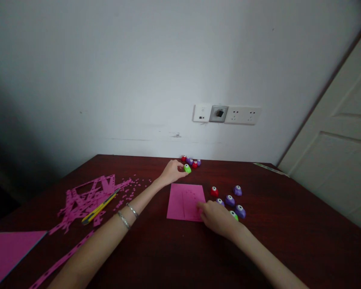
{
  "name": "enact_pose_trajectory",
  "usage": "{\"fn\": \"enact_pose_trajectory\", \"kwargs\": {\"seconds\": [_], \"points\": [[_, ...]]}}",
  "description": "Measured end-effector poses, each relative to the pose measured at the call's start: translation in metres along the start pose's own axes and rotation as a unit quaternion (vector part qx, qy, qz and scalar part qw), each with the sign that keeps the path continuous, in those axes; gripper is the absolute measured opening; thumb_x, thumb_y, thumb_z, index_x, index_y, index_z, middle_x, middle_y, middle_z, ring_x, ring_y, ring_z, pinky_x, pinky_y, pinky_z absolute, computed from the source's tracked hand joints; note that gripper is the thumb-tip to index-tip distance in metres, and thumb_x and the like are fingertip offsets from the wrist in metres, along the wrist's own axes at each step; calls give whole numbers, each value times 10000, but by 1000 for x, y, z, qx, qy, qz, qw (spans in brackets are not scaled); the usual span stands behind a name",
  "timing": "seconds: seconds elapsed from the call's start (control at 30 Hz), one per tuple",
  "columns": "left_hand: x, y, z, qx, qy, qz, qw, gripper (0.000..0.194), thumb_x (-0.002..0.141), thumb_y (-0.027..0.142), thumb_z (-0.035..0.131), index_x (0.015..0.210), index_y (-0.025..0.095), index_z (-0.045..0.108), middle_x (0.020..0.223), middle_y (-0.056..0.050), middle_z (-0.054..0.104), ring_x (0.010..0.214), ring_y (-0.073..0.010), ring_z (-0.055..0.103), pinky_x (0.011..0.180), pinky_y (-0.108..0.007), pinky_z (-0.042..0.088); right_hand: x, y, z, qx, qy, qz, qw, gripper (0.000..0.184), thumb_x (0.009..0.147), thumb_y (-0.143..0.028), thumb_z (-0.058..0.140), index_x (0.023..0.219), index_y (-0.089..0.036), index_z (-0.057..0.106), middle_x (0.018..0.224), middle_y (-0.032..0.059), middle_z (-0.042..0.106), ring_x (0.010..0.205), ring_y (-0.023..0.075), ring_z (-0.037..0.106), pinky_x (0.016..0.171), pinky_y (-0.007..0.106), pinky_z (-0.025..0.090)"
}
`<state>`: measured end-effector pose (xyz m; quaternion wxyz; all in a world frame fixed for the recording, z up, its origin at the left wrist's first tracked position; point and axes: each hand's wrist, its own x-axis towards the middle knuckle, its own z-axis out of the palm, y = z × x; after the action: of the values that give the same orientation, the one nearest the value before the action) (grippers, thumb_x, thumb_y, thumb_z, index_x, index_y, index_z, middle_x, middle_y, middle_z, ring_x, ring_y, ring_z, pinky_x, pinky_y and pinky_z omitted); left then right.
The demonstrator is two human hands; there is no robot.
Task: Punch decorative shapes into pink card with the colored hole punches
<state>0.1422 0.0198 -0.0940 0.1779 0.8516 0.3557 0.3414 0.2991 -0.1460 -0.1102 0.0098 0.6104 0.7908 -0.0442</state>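
The left hand [172,172] has its grip closed narrowly, thumb and fingertips pinching a green paper punch [187,169] by its side. The punch is near the bench's [156,251] back edge, just beyond the small pink sheet [175,202]; whether its base touches the wood, I cannot tell. It should be light, stiff and perhaps a little slick, so a hold low on the coloured body, clear of the white domed top, seems best. The sheet will likely be thin, bend easily and slide unless pinned near an edge.

The left arm reaches long and nearly straight from the front left, with bracelets [124,220] at the wrist. The right hand [218,216] comes in from the front right corner, palm down, its fingers on the sheet's right edge; I cannot tell whether its thumb pinches the paper.

Beside that hand stands the right-hand group of punches [230,200], red, purple and green. More red and purple ones, the rear group [195,164], sit by the back edge. Toward the left edge lie tangled pink strips [75,206], a yellow utility knife [99,208] and scattered confetti [126,197]; a larger pink sheet [12,255] fills the front left corner.
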Motion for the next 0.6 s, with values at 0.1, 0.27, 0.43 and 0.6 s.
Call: {"fn": "enact_pose_trajectory", "kwargs": {"seconds": [0.1,0.27,0.43,0.6], "points": [[-14,14,-12,28,6,25,999,233,663,382,652,736,167,703,714,-20,638,711,-152,534,663,-259,385,0,0,1,4,9,2,1000,240,849,-151,385,907,-148,618,839,126,679,772,237,646,614,275,380],[-30,29,-24,19,-9,39,999,219,667,372,669,772,181,696,796,-42,644,789,-172,539,735,-300,399,1,1,6,4,8,7,1000,241,850,-148,385,922,-147,615,849,125,676,780,235,641,619,277,374],[-39,29,-26,15,-35,38,999,177,671,337,673,769,190,689,806,-32,643,810,-172,529,755,-303,399,1,0,7,6,1,12,1000,232,859,-156,389,945,-147,603,863,120,672,791,220,635,624,269,362],[-44,26,-25,25,-57,45,997,167,686,330,656,770,190,688,823,-38,636,818,-176,521,757,-303,395,-1,1,-3,52,11,10,999,223,860,-191,408,916,-142,618,812,105,669,748,199,630,607,255,349]]}}
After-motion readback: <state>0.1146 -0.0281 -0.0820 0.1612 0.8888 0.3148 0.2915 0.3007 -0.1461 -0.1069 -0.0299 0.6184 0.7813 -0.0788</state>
